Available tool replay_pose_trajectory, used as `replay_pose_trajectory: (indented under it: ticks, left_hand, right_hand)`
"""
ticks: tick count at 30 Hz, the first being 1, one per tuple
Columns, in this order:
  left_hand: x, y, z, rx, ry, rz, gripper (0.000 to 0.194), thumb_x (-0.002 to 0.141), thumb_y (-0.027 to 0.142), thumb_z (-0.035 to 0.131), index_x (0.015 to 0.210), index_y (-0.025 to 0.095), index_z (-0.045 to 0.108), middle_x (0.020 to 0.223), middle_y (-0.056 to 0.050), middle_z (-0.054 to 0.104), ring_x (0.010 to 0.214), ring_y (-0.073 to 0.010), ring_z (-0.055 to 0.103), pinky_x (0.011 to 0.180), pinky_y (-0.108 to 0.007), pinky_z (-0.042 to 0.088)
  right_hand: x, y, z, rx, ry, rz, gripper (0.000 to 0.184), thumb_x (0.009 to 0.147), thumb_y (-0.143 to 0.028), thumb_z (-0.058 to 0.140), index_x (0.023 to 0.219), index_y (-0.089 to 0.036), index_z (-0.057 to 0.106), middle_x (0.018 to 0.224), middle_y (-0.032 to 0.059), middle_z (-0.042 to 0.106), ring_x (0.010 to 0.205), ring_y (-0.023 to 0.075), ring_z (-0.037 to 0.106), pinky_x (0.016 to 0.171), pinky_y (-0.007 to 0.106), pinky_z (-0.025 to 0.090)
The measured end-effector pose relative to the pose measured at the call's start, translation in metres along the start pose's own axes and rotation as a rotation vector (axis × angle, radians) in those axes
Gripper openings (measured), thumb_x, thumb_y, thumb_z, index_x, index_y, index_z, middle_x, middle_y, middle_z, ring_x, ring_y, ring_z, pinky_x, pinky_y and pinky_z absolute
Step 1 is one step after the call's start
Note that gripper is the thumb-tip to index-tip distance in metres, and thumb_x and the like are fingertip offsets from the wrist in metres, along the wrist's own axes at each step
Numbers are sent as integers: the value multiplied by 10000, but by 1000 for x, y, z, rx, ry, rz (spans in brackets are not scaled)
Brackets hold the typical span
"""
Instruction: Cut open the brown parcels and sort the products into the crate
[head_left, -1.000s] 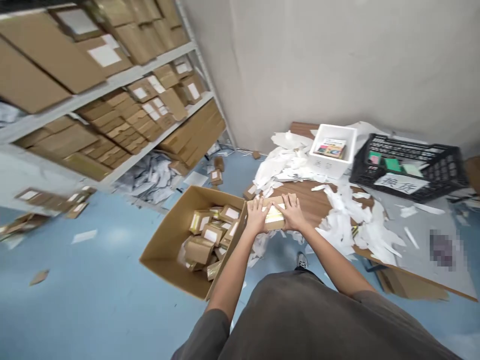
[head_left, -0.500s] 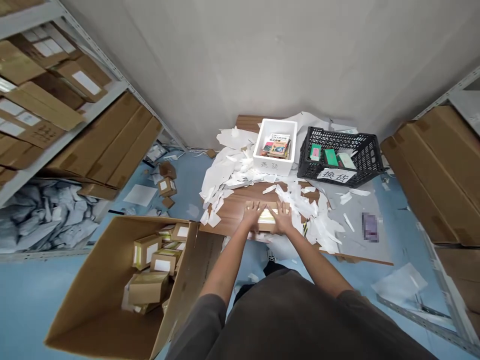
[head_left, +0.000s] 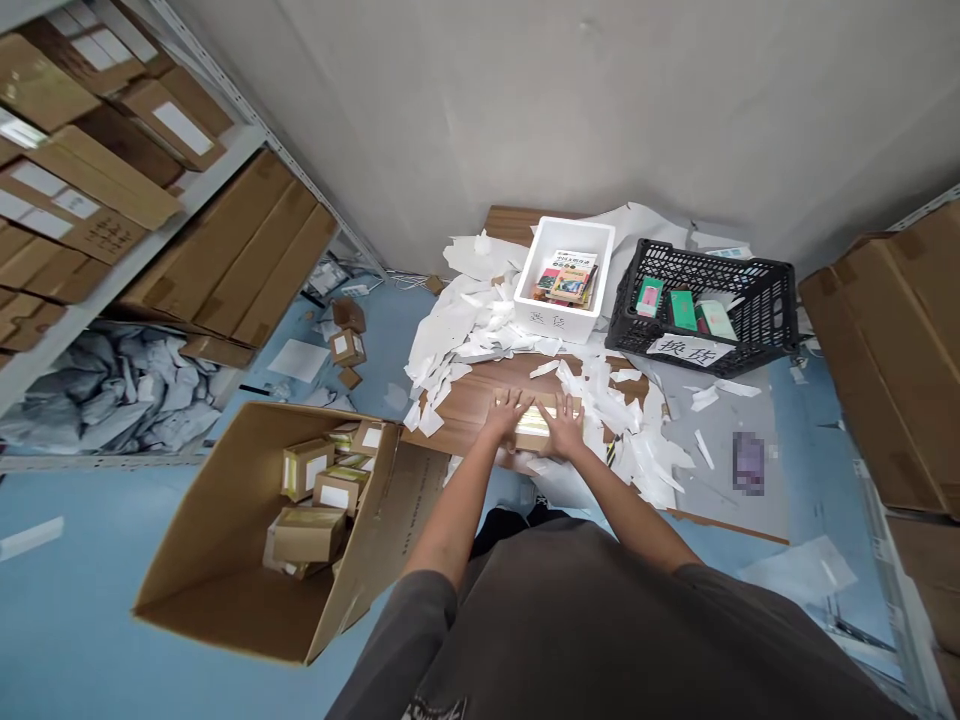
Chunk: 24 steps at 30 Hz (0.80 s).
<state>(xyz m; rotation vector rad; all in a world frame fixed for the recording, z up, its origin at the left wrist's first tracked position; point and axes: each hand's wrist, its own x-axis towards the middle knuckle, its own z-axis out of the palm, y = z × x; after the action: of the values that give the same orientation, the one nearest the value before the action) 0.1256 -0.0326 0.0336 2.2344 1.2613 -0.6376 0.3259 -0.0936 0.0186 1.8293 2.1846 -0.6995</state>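
Note:
A small cardboard box (head_left: 531, 424) lies on the brown wooden table (head_left: 469, 400) near its front edge, with a shiny strip across its top. My left hand (head_left: 503, 414) rests on the left end of the box, fingers spread over its top. On the right part lies my right hand (head_left: 564, 430), its fingers stretched out and apart. Both hands touch the box from above; my palms and fingers hide its ends. Torn white paper (head_left: 600, 400) is scattered right beside it.
Behind the box stand a white bin (head_left: 564, 325) of books and a black crate (head_left: 765, 300) with green boxes. A large open carton (head_left: 217, 540) at lower left holds several small boxes. Loaded shelves (head_left: 225, 165) stand left; big cartons (head_left: 885, 350) are at right.
The view has shifted slightly. Both hands stay on the box; my right hand now lies flatter and farther over its top, and my left hand sits closer to its left end.

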Motion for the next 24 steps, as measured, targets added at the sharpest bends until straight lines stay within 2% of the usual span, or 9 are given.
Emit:
replay_pose_trajectory:
  ticks: [3,6,8,10,13,15,18,21,24]
  left_hand:
    - [-9,2,-6,-60,96,-24,1410,613,165,978,1763,345,183,1852,-173,37,1698,-467,-24,1334,-702,49]
    - [-20,0,-5,-173,299,-100,1107,793,153,841,1738,329,292,1854,-142,89,1708,-430,-24,1348,-665,107]
    - [-27,-1,3,-288,377,-125,1108,792,164,852,1738,307,292,1855,-152,53,1706,-438,-28,1346,-644,169]
    - [-31,1,16,-426,376,-109,1210,755,205,906,1756,286,230,1851,-182,19,1706,-443,15,1337,-615,237]
    - [-29,13,42,-651,307,-53,1413,688,319,988,1778,240,91,1837,-238,44,1701,-432,111,1329,-564,296]
    - [-22,26,58,-780,265,-6,1570,609,363,1037,1779,205,2,1828,-265,36,1697,-434,135,1339,-532,293]
    - [-15,39,70,-888,296,12,1714,533,367,1064,1767,196,-114,1818,-281,-91,1668,-452,240,1329,-514,329]
    - [-21,29,68,-887,372,33,1624,605,378,1029,1774,215,-87,1828,-253,-82,1653,-448,287,1309,-512,371]
    - [-37,2,63,-809,427,105,1322,761,376,937,1783,234,111,1848,-189,37,1680,-407,232,1320,-495,358]
  right_hand:
    - [1,-3,-11,27,13,65,1474,589,-694,977,1772,-407,147,1847,176,-15,1663,514,-55,1239,720,-71]
    - [4,-5,-23,119,73,290,1439,639,-815,891,1782,-322,169,1824,238,54,1633,567,47,1230,736,-27]
    - [6,-3,-30,191,117,430,1408,681,-924,775,1783,-272,189,1793,276,132,1599,584,139,1220,750,42]
    - [7,-1,-36,257,139,495,1279,782,-981,605,1776,-265,237,1742,276,254,1556,553,259,1212,737,132]
    - [7,3,-42,294,131,466,1040,933,-926,417,1740,-273,353,1629,240,424,1473,486,397,1202,694,222]
    - [6,4,-43,283,131,406,964,962,-869,452,1715,-269,409,1577,224,477,1440,468,427,1194,658,276]
    - [1,6,-40,301,171,325,872,965,-724,601,1700,-282,439,1544,188,523,1405,429,468,1167,551,382]
    - [-6,6,-31,381,191,295,817,973,-547,653,1707,-268,429,1531,154,558,1391,369,525,1171,452,421]
    - [-14,1,-12,479,200,235,807,963,-408,657,1710,-218,418,1564,159,558,1437,326,534,1212,412,404]
